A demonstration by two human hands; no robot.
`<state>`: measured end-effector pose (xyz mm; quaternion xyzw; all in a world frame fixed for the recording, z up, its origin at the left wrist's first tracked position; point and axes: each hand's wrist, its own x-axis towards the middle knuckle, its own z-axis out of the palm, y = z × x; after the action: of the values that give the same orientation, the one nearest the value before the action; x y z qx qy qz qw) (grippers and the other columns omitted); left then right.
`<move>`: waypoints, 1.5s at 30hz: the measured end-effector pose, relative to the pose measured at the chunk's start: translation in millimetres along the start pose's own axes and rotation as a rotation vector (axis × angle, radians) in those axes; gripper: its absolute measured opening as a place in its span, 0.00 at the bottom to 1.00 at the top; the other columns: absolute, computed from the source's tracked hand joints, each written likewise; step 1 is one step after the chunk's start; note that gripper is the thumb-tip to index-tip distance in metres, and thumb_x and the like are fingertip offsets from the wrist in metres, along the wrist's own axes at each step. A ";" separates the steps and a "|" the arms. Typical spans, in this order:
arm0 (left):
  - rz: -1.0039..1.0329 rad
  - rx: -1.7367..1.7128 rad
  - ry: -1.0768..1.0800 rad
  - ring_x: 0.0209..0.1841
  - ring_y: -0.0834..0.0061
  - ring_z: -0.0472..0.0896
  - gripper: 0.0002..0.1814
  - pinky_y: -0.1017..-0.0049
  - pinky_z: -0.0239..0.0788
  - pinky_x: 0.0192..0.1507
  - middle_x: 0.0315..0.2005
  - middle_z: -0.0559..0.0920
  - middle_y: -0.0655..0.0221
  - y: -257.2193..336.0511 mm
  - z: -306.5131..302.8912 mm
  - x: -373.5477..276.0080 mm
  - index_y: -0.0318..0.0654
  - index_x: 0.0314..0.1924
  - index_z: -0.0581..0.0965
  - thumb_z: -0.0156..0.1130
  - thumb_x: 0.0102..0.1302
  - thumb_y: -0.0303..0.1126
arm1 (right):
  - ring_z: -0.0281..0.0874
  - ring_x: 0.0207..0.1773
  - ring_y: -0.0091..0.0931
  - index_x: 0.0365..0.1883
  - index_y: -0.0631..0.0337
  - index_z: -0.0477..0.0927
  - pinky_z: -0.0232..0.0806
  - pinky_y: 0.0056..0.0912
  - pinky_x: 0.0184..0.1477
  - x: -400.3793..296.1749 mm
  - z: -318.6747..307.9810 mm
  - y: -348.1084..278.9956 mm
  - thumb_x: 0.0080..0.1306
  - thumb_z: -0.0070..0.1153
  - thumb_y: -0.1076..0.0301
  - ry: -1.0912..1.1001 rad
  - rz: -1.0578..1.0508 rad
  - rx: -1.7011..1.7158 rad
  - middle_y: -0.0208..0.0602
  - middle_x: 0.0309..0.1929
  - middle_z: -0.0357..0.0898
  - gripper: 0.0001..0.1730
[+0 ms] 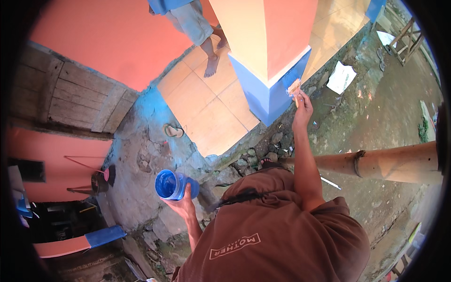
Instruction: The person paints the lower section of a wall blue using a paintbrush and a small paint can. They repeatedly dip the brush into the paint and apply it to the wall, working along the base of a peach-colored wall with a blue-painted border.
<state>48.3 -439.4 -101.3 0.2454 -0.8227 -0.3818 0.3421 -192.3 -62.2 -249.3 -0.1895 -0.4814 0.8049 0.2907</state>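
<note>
My right hand (303, 111) is closed around the handle of a paintbrush (293, 89). The brush is at the blue lower band on the right face of a pillar (259, 91), where a darker blue patch shows just above the bristles. The pillar is cream and salmon above, with a white line over the blue. In my left hand (184, 201) is a plastic tub of blue paint (167, 184), its mouth open and its inner wall coated with blue. The tub is held over the stone ground, left of my body.
A person (197, 26) stands barefoot on the tiled porch (211, 109) behind the pillar. One sandal (173, 130) lies beside the tiles. A bamboo pole (373, 162) is at my right. Rough stones (243, 164) edge the porch, and a white sack (341, 78) lies beyond the pillar.
</note>
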 end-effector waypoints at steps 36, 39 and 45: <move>-0.021 0.020 0.001 0.60 0.63 0.72 0.51 0.61 0.60 0.66 0.58 0.71 0.57 1.1 -4.7 -4.3 0.34 0.66 0.60 0.81 0.47 0.39 | 0.76 0.49 0.25 0.54 0.72 0.77 0.68 0.28 0.55 -24.9 9.4 11.0 0.72 0.49 0.73 -0.105 -0.052 0.051 0.38 0.50 0.79 0.16; -0.037 0.029 0.008 0.60 0.63 0.71 0.52 0.61 0.60 0.65 0.58 0.71 0.57 -0.7 -4.0 -5.0 0.34 0.66 0.60 0.82 0.47 0.40 | 0.76 0.50 0.24 0.55 0.72 0.77 0.69 0.28 0.54 -24.4 12.2 17.6 0.72 0.49 0.74 -0.111 0.007 -0.022 0.38 0.50 0.79 0.16; -0.021 0.041 0.003 0.60 0.62 0.71 0.51 0.60 0.59 0.66 0.59 0.71 0.56 5.0 -4.1 -5.0 0.34 0.66 0.59 0.82 0.47 0.39 | 0.77 0.49 0.24 0.52 0.72 0.79 0.71 0.30 0.51 -26.1 18.1 13.9 0.71 0.50 0.76 -0.068 0.005 0.084 0.38 0.48 0.80 0.14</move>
<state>53.9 -435.0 -97.3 0.2616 -0.8273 -0.3682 0.3341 -187.1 -96.3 -252.5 -0.1511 -0.4562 0.8311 0.2799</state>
